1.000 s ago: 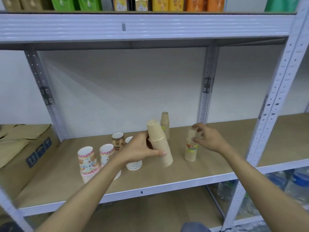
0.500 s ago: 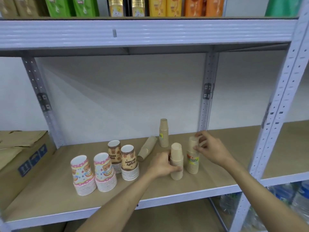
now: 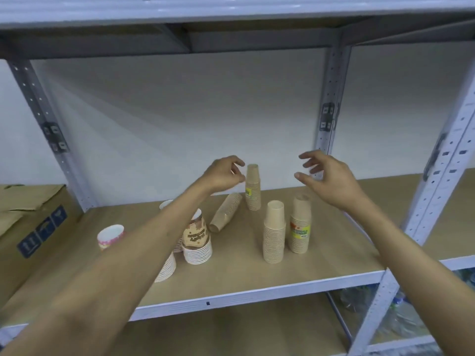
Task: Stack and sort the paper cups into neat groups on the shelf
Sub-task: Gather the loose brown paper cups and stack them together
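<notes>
both hands have let go and lifted: left hand [image 3: 223, 172] and right hand [image 3: 327, 177] hover open, empty. two kraft cup stacks [image 3: 274, 232] stand side by side on the shelf [image 3: 257, 291].

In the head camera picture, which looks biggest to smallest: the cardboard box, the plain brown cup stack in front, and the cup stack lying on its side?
1. cardboard box, though cut off by the frame
2. plain brown stack
3. toppled stack; it lies farther back, so its true size against the plain stack is unsure.

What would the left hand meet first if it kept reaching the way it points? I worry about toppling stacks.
Probably the upright tan cup stack at the back; the left hand looks nearly touching, though depth is unclear.
</notes>
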